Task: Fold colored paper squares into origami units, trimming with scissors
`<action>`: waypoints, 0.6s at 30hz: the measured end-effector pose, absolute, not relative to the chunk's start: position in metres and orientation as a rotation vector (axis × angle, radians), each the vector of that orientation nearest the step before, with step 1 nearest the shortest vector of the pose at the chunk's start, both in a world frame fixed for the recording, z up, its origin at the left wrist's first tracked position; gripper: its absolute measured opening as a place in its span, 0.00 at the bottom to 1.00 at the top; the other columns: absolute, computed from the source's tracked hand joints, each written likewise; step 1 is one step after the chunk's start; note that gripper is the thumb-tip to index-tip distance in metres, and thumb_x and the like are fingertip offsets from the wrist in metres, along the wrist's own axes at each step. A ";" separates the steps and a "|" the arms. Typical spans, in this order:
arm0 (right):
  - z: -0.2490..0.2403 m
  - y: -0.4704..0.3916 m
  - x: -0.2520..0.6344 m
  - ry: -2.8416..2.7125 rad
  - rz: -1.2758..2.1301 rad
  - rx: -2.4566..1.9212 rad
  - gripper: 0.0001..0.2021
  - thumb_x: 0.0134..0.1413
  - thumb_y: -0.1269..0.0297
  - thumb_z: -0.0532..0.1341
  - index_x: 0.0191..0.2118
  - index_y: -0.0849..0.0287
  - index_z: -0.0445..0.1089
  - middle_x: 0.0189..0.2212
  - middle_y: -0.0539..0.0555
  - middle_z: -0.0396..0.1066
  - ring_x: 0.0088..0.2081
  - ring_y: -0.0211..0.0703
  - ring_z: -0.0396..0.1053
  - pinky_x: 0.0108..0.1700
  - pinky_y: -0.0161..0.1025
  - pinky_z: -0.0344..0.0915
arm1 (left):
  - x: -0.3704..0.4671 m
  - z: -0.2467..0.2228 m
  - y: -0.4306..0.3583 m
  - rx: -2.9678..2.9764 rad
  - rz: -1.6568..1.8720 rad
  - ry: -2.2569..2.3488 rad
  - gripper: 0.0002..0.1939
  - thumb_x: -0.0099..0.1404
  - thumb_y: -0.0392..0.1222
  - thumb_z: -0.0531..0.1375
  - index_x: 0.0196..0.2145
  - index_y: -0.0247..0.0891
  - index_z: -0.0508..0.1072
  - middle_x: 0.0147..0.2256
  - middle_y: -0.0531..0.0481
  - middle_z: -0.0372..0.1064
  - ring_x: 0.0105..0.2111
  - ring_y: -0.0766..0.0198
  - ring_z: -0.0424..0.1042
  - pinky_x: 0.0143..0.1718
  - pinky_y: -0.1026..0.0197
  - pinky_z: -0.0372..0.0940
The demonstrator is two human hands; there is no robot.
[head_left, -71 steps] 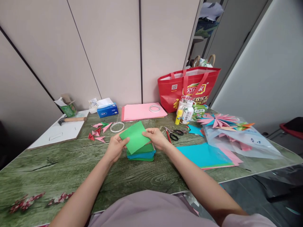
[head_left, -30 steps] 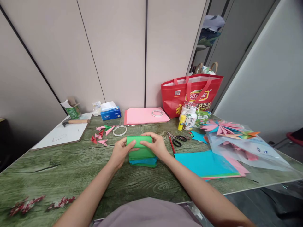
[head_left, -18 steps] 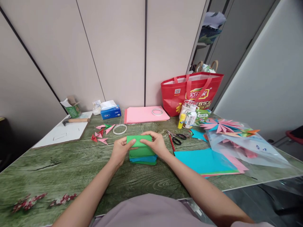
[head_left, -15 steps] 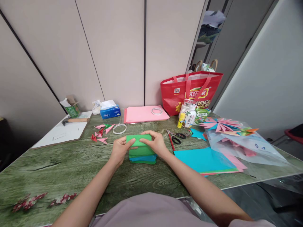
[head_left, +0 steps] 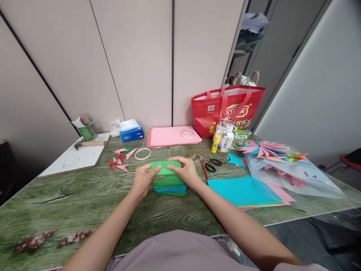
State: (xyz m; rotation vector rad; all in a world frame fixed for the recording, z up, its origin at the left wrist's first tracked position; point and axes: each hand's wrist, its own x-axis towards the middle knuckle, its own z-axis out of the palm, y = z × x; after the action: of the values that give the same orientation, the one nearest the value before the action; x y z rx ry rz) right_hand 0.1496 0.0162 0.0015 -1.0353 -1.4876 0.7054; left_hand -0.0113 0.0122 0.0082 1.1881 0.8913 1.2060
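Observation:
A green sheet of paper (head_left: pixel 166 170) is held up between my two hands over the table. My left hand (head_left: pixel 143 177) pinches its left edge, thumb in front and fingers behind. At the right edge my right hand (head_left: pixel 184 169) grips it the same way, with the thumb lying across its face. Just below and partly hidden by it lies a stack of green and blue paper pieces (head_left: pixel 170 189). Several small folded pink, red and green paper pieces (head_left: pixel 122 158) and a roll of tape (head_left: pixel 142 154) lie beyond my left hand.
Scissors (head_left: pixel 210 165) and a red pencil (head_left: pixel 204 169) lie right of my hands. Nearer are blue sheets (head_left: pixel 242 190) and a plastic bag (head_left: pixel 304 178) under paper stars. Behind stand a yellow glue stick (head_left: pixel 216 143), a white bottle (head_left: pixel 226 138) and a red bag (head_left: pixel 204 113). A hammer (head_left: pixel 90 143) lies left.

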 end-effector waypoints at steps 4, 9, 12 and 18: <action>0.002 0.017 0.150 -1.480 0.713 -1.035 0.10 0.37 0.63 0.65 0.30 0.60 0.73 0.27 0.51 0.73 0.27 0.40 0.65 0.28 0.34 0.60 | -0.011 0.008 0.012 1.187 1.202 0.901 0.15 0.46 0.44 0.65 0.29 0.31 0.74 0.29 0.46 0.74 0.28 0.59 0.72 0.32 0.53 0.69; 0.000 0.018 0.150 -1.482 0.713 -1.047 0.10 0.37 0.62 0.64 0.30 0.59 0.73 0.26 0.51 0.72 0.26 0.39 0.65 0.27 0.34 0.59 | -0.012 0.007 0.013 1.191 1.197 0.903 0.13 0.46 0.43 0.65 0.29 0.31 0.74 0.29 0.46 0.74 0.28 0.59 0.72 0.32 0.54 0.69; 0.000 0.018 0.150 -1.478 0.703 -1.059 0.10 0.37 0.62 0.64 0.30 0.60 0.73 0.25 0.50 0.72 0.26 0.39 0.64 0.27 0.34 0.59 | -0.011 0.007 0.013 1.192 1.201 0.900 0.14 0.46 0.43 0.65 0.29 0.31 0.74 0.28 0.46 0.74 0.28 0.60 0.71 0.32 0.54 0.69; -0.001 0.019 0.150 -1.488 0.694 -1.073 0.10 0.37 0.60 0.64 0.29 0.59 0.73 0.24 0.50 0.71 0.25 0.38 0.63 0.26 0.33 0.58 | -0.010 0.009 0.011 1.186 1.205 0.903 0.13 0.45 0.44 0.65 0.27 0.32 0.74 0.27 0.47 0.74 0.27 0.59 0.71 0.30 0.55 0.69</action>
State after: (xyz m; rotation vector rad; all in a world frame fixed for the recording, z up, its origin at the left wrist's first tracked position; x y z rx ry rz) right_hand 0.1501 0.0186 -0.0007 -1.0726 -1.4885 0.6938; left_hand -0.0104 0.0115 0.0090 1.1862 0.9030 1.2052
